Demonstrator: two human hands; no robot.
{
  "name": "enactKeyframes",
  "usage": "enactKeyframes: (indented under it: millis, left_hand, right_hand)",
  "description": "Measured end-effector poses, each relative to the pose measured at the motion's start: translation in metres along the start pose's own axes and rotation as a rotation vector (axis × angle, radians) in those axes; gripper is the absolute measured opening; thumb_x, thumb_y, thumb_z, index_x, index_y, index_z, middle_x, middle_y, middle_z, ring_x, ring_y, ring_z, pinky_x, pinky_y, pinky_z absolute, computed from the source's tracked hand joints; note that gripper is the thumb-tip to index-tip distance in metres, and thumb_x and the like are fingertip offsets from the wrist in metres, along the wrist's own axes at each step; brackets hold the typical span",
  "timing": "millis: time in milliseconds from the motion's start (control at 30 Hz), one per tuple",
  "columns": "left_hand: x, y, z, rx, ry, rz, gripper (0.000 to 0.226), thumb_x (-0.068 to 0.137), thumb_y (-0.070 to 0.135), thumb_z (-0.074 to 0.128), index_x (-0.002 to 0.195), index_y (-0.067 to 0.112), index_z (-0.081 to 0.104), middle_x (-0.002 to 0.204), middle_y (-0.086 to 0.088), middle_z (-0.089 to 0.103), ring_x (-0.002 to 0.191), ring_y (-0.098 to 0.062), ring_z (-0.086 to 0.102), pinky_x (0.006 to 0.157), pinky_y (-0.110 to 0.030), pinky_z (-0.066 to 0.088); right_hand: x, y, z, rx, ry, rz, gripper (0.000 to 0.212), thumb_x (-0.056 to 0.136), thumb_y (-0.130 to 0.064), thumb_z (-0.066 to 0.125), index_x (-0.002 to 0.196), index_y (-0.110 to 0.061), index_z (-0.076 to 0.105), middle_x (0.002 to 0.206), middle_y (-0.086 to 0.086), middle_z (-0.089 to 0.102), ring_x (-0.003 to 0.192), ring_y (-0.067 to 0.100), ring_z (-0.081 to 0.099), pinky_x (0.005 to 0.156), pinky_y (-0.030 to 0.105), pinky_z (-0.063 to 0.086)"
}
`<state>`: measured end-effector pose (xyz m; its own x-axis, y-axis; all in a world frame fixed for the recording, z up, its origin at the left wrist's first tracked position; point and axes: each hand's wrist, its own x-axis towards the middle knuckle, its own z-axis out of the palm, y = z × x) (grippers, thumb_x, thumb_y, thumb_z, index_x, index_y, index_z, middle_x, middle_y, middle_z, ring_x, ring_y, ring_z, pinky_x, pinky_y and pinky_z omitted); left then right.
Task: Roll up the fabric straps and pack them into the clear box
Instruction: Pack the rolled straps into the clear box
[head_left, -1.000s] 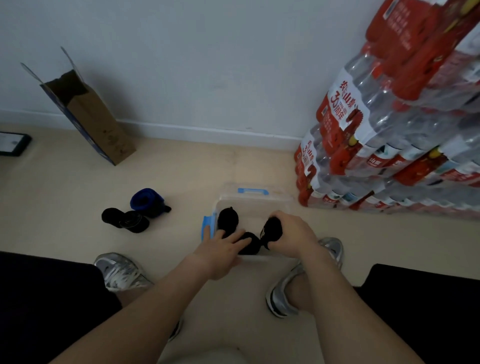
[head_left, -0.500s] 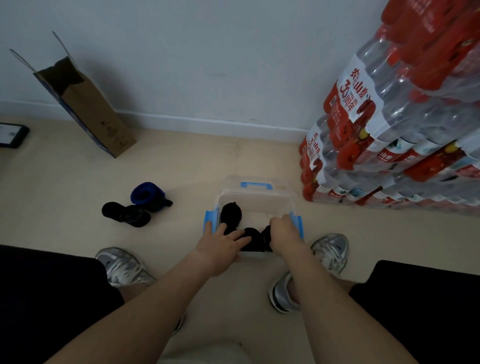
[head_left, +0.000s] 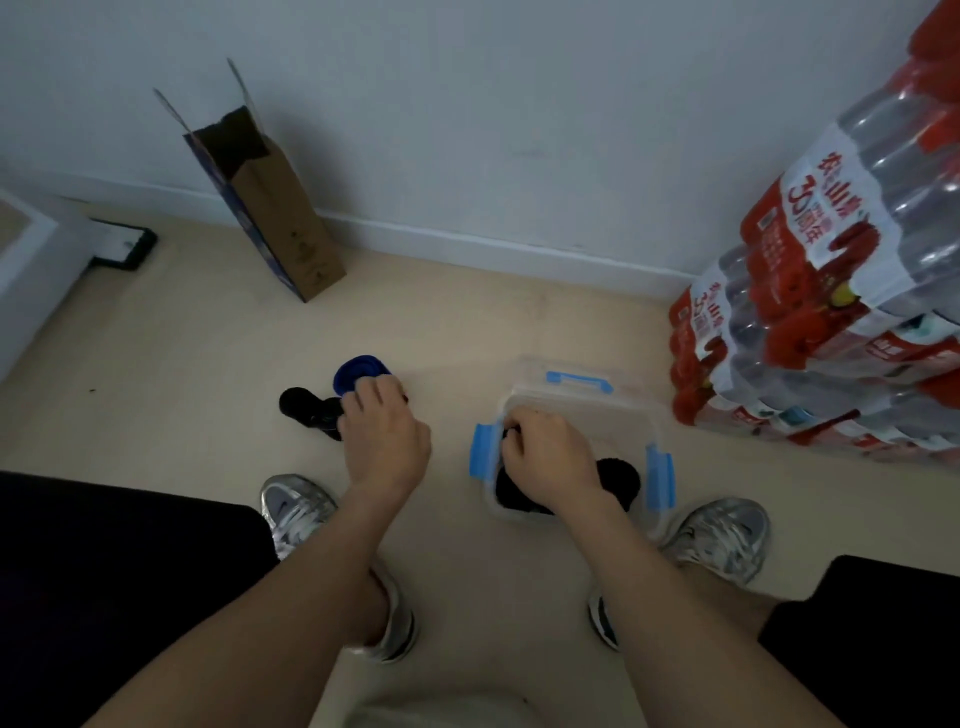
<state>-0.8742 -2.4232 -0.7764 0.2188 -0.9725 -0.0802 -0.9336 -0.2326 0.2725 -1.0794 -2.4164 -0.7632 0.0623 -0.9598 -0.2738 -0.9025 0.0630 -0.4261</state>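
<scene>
Grips have parted: left grip (head_left: 384, 436) now lies over the blue roll (head_left: 358, 370) at nine o'clock of the clear box (head_left: 576, 404), closure I cannot tell; right grip (head_left: 550, 460) curls round a black roll (head_left: 510, 433) inside it.

Reaches forward and down with both bare forearms, spread well apart. Holds the left hand (head_left: 384, 436) out to the left, palm down, knuckles up, and curls its fingers over a blue roll (head_left: 358, 370). Holds the right hand (head_left: 550, 454) palm down, wrist slightly bent, and tucks bent fingers around a black roll (head_left: 513, 432).
</scene>
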Motion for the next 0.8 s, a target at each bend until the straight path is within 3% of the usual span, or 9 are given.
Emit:
enactKeyframes:
  millis: [100, 200, 367, 467, 667, 800]
  left_hand:
    - [0.01, -0.042, 0.001, -0.065, -0.112, -0.269, 0.06, 0.091, 0.008, 0.066, 0.145, 0.004, 0.04, 0.149, -0.02, 0.039, 0.12, -0.046, 0.05, 0.09, -0.055, 0.05]
    - [0.015, -0.065, 0.007, -0.141, -0.221, -0.284, 0.068, 0.095, 0.005, 0.064, 0.154, 0.007, 0.032, 0.159, -0.016, 0.028, 0.117, -0.048, 0.056, 0.091, -0.057, 0.054]
    - [0.029, -0.06, 0.01, -0.071, -0.205, -0.242, 0.061, 0.096, -0.001, 0.066, 0.149, 0.002, 0.036, 0.148, -0.021, 0.035, 0.116, -0.044, 0.059, 0.087, -0.05, 0.054]
    - [0.034, -0.063, 0.011, -0.097, -0.226, -0.257, 0.055, 0.093, -0.005, 0.068, 0.14, -0.004, 0.038, 0.146, -0.028, 0.036, 0.102, -0.044, 0.064, 0.082, -0.044, 0.054]
    - [0.038, -0.074, 0.017, -0.209, -0.188, -0.285, 0.046, 0.098, -0.001, 0.065, 0.132, -0.004, 0.035, 0.122, -0.03, 0.061, 0.105, -0.05, 0.064, 0.072, -0.051, 0.05]
    - [0.029, -0.073, 0.017, -0.195, -0.145, -0.331, 0.042, 0.101, 0.016, 0.063, 0.129, -0.002, 0.037, 0.112, -0.025, 0.066, 0.101, -0.047, 0.066, 0.072, -0.05, 0.055]
  right_hand:
    - [0.001, -0.009, 0.017, 0.049, 0.029, -0.015, 0.026, 0.101, -0.027, 0.055, 0.121, -0.024, 0.071, 0.112, 0.01, 0.076, 0.106, 0.035, 0.068, 0.081, 0.041, 0.053]
    - [0.002, -0.003, 0.023, 0.061, -0.001, -0.038, 0.023, 0.102, -0.029, 0.055, 0.119, -0.025, 0.07, 0.104, 0.005, 0.076, 0.098, 0.032, 0.068, 0.076, 0.039, 0.054]
    - [0.007, 0.009, 0.019, 0.132, 0.049, -0.008, 0.018, 0.105, -0.036, 0.056, 0.103, -0.025, 0.07, 0.075, -0.001, 0.072, 0.074, 0.029, 0.067, 0.068, 0.045, 0.056]
    - [0.011, 0.01, 0.019, 0.118, 0.036, 0.003, 0.017, 0.104, -0.033, 0.057, 0.104, -0.025, 0.072, 0.074, -0.001, 0.071, 0.073, 0.026, 0.066, 0.069, 0.045, 0.056]
    - [0.01, 0.015, 0.024, 0.109, 0.012, 0.014, 0.017, 0.101, -0.025, 0.058, 0.11, -0.026, 0.073, 0.067, -0.011, 0.061, 0.069, 0.02, 0.062, 0.062, 0.037, 0.051]
    - [0.01, 0.015, 0.025, 0.089, 0.02, 0.0, 0.018, 0.1, -0.024, 0.058, 0.11, -0.025, 0.073, 0.07, -0.01, 0.063, 0.072, 0.023, 0.064, 0.066, 0.04, 0.054]
